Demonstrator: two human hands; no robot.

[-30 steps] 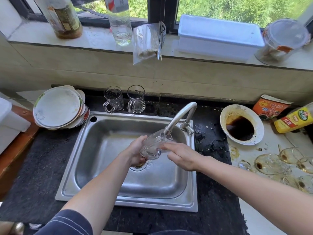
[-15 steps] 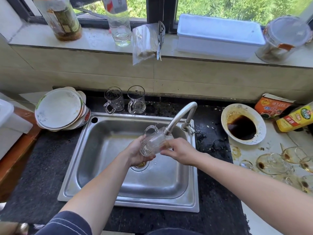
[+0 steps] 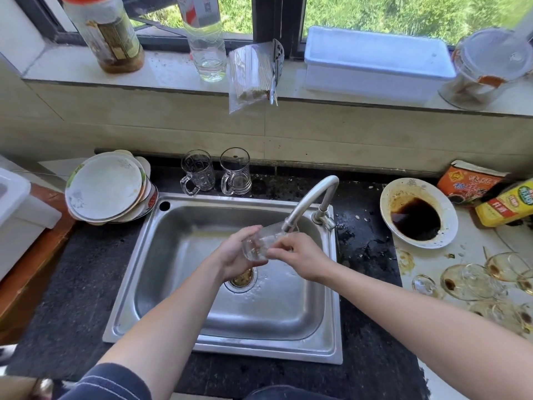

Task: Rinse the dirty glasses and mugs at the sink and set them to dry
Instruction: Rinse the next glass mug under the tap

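Both forearms reach forward over the steel sink (image 3: 219, 346) and meet below the faucet (image 3: 311, 197). The left hand (image 3: 233, 255) curls its fingers around a clear glass mug (image 3: 259, 243). The right hand (image 3: 300, 259) pinches it from the right. The mug lies tilted at the spout's tip.

A glass (image 3: 259, 241) is held over the sink (image 3: 173, 255), under the faucet (image 3: 314, 197) spout, between the left hand (image 3: 233, 258) and the right hand (image 3: 300, 258). Just behind the sink, the left mug (image 3: 199, 171) is set beside the right mug (image 3: 235, 171). A stack of plates (image 3: 105, 187) is placed left of the sink. A bowl (image 3: 450, 215) is set right of the faucet, and other glasses (image 3: 473, 281) are gathered before it. A box (image 3: 375, 62) is set on the windowsill (image 3: 161, 70) behind.
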